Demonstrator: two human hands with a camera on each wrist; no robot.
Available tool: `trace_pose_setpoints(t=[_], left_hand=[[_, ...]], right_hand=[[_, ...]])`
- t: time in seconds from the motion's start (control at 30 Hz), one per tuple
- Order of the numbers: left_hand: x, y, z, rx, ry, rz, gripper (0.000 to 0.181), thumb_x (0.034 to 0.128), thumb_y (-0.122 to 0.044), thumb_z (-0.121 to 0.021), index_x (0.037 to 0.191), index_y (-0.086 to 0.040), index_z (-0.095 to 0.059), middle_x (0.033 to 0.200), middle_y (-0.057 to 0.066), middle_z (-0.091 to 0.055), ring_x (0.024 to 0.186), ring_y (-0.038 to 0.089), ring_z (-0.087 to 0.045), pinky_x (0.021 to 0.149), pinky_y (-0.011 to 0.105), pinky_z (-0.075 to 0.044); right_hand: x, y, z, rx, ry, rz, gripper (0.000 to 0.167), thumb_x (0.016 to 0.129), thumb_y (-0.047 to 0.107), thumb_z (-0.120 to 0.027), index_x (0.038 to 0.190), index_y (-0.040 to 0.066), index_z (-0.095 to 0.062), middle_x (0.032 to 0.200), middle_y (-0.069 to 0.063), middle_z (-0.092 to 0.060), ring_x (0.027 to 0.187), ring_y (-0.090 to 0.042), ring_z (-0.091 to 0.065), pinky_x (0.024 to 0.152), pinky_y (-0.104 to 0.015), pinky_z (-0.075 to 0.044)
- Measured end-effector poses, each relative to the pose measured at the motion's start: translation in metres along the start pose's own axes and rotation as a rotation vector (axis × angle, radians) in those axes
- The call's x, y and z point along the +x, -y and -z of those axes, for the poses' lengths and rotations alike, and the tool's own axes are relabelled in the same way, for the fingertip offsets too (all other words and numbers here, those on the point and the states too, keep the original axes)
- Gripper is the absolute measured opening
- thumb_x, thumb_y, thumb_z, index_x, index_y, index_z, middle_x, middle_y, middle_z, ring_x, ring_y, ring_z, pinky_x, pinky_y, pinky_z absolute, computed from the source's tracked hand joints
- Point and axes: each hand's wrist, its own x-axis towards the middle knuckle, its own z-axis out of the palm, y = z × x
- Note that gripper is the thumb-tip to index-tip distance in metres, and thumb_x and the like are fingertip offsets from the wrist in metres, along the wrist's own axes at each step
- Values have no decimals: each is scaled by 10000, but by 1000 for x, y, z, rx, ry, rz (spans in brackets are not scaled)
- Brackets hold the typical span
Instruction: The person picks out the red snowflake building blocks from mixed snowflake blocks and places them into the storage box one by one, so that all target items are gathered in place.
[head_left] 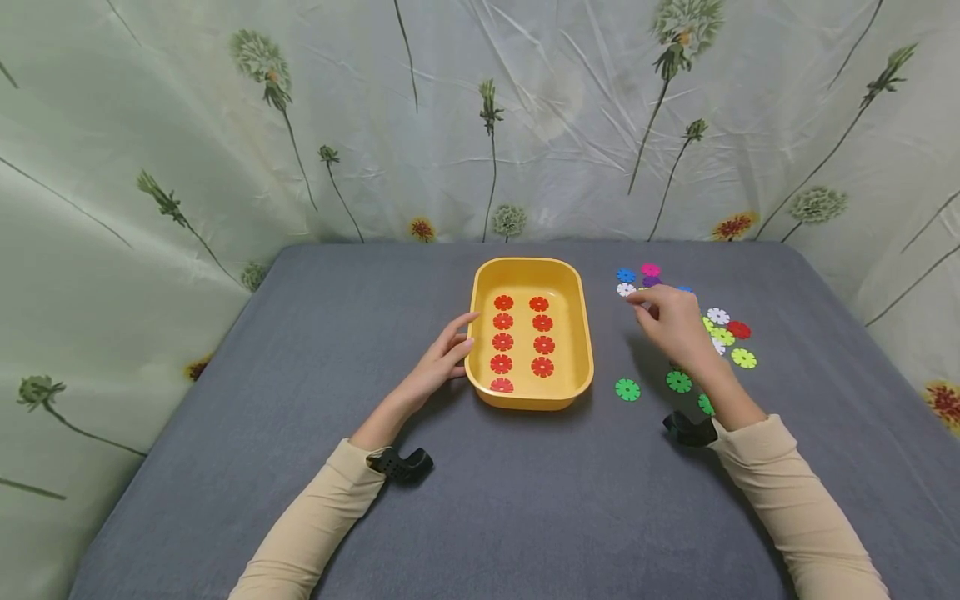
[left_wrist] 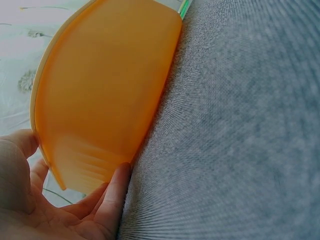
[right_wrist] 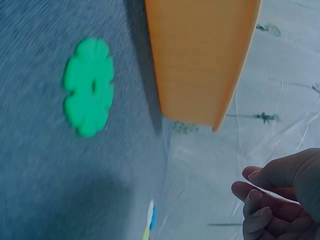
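A yellow plastic tray (head_left: 586, 333) stands on the grey cloth, with red flower-shaped discs (head_left: 502, 342) in two columns on its floor. My left hand (head_left: 431, 371) holds the tray at its left side; in the left wrist view, the fingers (left_wrist: 114, 197) touch the outer wall and rim. To the right of the tray, my right hand (head_left: 671, 325) hovers above scattered discs, its fingers loosely bent. Nearest its fingertips lies a white disc (head_left: 626, 290). In the right wrist view, nothing shows between the thumb and index finger. A green disc (right_wrist: 90, 87) lies below.
Blue (head_left: 626, 274), pink (head_left: 651, 270), white, yellow-green (head_left: 744, 358) and green discs (head_left: 627, 389) lie right of the tray, some partly hidden by the right hand. One red disc (head_left: 738, 329) is among them. A dandelion-patterned curtain (head_left: 450, 125) hangs behind the table (head_left: 525, 500).
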Motion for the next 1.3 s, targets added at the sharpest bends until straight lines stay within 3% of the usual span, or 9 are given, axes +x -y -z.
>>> trace_pose_setpoints(t=[0.33,0.53,0.67,1.13,1.3], left_hand=[[-14,-24,-3,-16,26,-3,511,1021,-217,-359,1498,-220,-175,1462,223,-316,1305,369,-432,1003,443,-467],[-5,-9,-1,-20,16,-6,504,1016,-261,-378,1484,-293,-195,1466,194,-322,1302,354,-439,998,445,-471],[1,0,0,-26,11,-13,498,1008,-307,-399,1470,-333,-214,1463,170,-331,1300,340,-446,994,448,-473],[0,0,-1,-25,2,-17,479,1003,-318,-408,1452,-350,-244,1440,166,-354,1283,335,-462,984,439,-482],[0,1,0,-19,-1,-20,478,1003,-313,-409,1451,-346,-246,1440,167,-356,1276,337,-469,978,433,-488]], right_hand=[[-7,-20,5,-16,-84,-9,172,820,-29,-564,897,-23,-717,799,-181,-680,573,-101,-396,536,-232,-317],[-11,-28,8,-18,-117,-23,168,806,-35,-572,873,-20,-725,729,-173,-662,522,33,-326,500,-204,-299],[-13,-33,12,-22,-110,-50,165,824,-27,-573,898,-31,-721,803,-213,-683,521,63,-322,485,-189,-296],[-22,-61,31,-56,-63,-182,234,860,6,-497,958,-80,-692,834,-267,-665,456,-20,-317,438,-232,-273],[-25,-70,37,-69,-44,-219,258,872,24,-478,980,-87,-685,829,-280,-661,448,8,-318,446,-239,-273]])
